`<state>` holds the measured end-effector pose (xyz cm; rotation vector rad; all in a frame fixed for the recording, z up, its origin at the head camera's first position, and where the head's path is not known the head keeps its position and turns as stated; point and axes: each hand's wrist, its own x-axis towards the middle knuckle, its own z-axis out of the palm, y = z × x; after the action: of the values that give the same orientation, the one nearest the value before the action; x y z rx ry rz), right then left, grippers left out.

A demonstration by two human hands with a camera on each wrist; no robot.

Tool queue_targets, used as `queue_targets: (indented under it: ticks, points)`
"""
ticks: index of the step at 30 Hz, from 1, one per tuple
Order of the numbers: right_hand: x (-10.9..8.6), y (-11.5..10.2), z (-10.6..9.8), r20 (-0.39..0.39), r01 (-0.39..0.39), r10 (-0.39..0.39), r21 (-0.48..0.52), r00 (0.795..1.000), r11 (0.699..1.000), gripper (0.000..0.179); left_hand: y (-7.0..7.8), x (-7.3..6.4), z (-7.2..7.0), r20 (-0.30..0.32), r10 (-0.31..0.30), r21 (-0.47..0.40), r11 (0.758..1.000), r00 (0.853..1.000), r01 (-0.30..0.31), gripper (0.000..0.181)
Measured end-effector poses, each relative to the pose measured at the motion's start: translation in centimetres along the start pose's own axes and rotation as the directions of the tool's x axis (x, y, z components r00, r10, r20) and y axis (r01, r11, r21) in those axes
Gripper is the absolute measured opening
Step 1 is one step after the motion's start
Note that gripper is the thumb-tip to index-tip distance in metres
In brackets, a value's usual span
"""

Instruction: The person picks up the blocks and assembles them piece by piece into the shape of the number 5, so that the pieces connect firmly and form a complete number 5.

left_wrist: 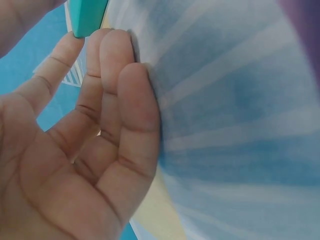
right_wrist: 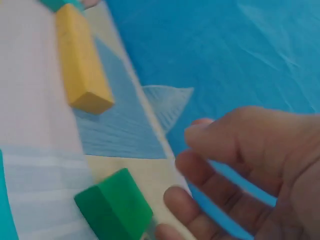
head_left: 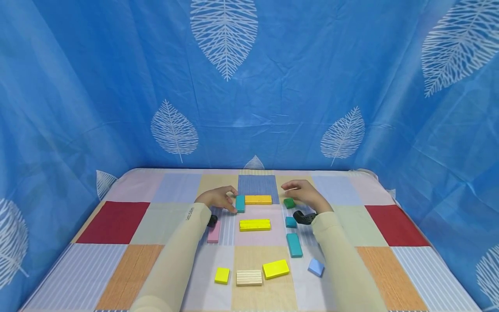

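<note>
My left hand is at the left end of the row at the back, its thumb and index finger at opposite ends of a teal block. In the left wrist view, the index fingertip touches that block's corner, and the other fingers rest along the cloth. A yellow-orange block butts against the teal one on the right. Above and beside a small green block hovers my right hand, fingers loosely bent. The right wrist view shows a gap between that hand and the green block.
Two bright yellow blocks lie side by side mid-table. Nearer are a pink block, teal blocks, a light blue block, a plain wood block and yellow blocks. A blue curtain hangs behind the patchwork cloth.
</note>
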<state>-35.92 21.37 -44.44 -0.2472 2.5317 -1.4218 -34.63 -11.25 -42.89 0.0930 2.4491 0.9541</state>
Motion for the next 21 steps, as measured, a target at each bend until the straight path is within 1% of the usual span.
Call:
queue_targets:
  ticks: [4, 5, 8, 11, 15, 16, 21]
  points:
    - [-1.0, 0.9, -0.4, -0.010, -0.055, 0.056, 0.079, 0.998, 0.995, 0.039, 0.0, 0.0, 0.0, -0.004, -0.008, 0.000, 1.000, 1.000, 0.008, 0.058]
    - [-1.2, 1.2, -0.6, -0.007, -0.059, 0.060, 0.093, 0.998, 0.994, 0.040, 0.0, 0.0, 0.0, -0.003, -0.009, -0.004, 1.000, 1.000, 0.009, 0.058]
    - [-1.8, 2.1, -1.1, 0.025, -0.045, 0.042, 0.108, 0.999, 0.993, 0.042, -0.1, 0.0, 0.1, 0.003, -0.007, -0.015, 1.000, 1.000, 0.007, 0.057]
    - [-2.1, 3.0, -1.6, 0.066, 0.001, -0.007, 0.092, 0.998, 0.996, 0.044, 0.1, -0.1, 0.1, -0.004, -0.020, -0.010, 1.000, 1.000, 0.020, 0.058]
    - [-2.1, 3.5, -1.9, 0.090, 0.027, -0.034, 0.078, 0.995, 0.997, 0.046, 0.3, -0.1, 0.1, -0.026, -0.044, 0.024, 0.999, 0.999, 0.045, 0.058]
    - [-2.0, 3.5, -1.9, 0.093, 0.029, -0.036, 0.075, 0.995, 0.997, 0.046, 0.3, -0.1, 0.1, -0.025, -0.045, 0.025, 0.999, 0.999, 0.045, 0.059]
    - [-1.7, 3.5, -1.8, 0.079, -0.009, 0.004, 0.064, 0.997, 0.998, 0.042, 0.2, -0.2, 0.0, -0.011, -0.026, -0.002, 1.000, 1.000, 0.026, 0.058]
